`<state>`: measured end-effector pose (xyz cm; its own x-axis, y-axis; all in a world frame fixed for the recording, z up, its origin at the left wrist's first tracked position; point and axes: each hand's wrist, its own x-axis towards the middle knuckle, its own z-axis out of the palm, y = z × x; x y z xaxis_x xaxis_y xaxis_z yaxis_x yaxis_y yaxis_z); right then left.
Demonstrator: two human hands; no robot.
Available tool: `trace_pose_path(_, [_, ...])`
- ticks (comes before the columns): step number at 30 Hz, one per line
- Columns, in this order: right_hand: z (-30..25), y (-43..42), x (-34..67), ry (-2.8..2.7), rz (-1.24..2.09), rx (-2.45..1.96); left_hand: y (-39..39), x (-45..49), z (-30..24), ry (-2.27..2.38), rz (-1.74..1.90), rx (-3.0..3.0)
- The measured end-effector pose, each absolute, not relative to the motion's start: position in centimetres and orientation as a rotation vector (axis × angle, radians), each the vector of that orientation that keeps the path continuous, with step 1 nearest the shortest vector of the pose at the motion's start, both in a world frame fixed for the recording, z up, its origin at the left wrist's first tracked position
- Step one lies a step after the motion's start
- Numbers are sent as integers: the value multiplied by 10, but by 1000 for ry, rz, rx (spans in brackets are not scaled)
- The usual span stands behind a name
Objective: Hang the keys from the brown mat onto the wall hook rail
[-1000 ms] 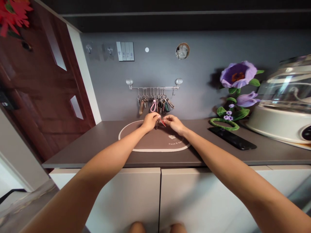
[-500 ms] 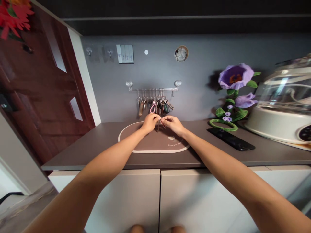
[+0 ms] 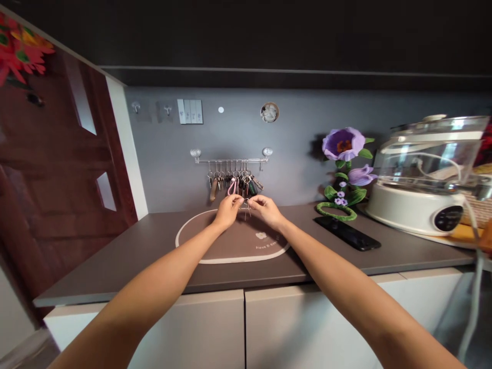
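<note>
Left hand [image 3: 228, 211] and right hand [image 3: 268, 211] both bare, rounded at the back, wrists [image 3: 282, 224] slim. Left forearm [image 3: 169, 274] and right forearm [image 3: 326, 269] likewise bare, smooth in outline, broadening away from the wrist. Fingernail detail too small to resolve.

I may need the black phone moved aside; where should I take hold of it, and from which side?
Best by the long edges near its front-right end, from above and the front, probably with the right hand, which is nearer. The black phone lies flat, so its edges look easiest to pinch; its far-left end sits close to the green flower base.
</note>
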<state>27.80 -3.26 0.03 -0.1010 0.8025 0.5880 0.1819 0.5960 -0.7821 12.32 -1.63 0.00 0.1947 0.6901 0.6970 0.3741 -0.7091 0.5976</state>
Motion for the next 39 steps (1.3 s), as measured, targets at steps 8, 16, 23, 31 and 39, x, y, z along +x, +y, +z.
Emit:
trace_pose_path(8, [20, -13, 298, -1319, 629, -852, -16, 123, -8, 1098, 1440, 2421])
trace_pose_path(16, [61, 22, 308, -1147, 590, -950, -16, 123, -11, 1147, 1336, 2540])
trace_pose_path(23, [78, 45, 303, -1072, 569, -1026, -15, 122, -11, 1160, 1330, 2552])
trace_pose_path(31, [76, 51, 306, -1030, 653, -1056, -12, 121, -13, 1152, 1324, 2570])
trace_pose_path(39, [58, 58, 307, -1033, 597, -1053, -7, 119, -16, 1221, 1314, 2448])
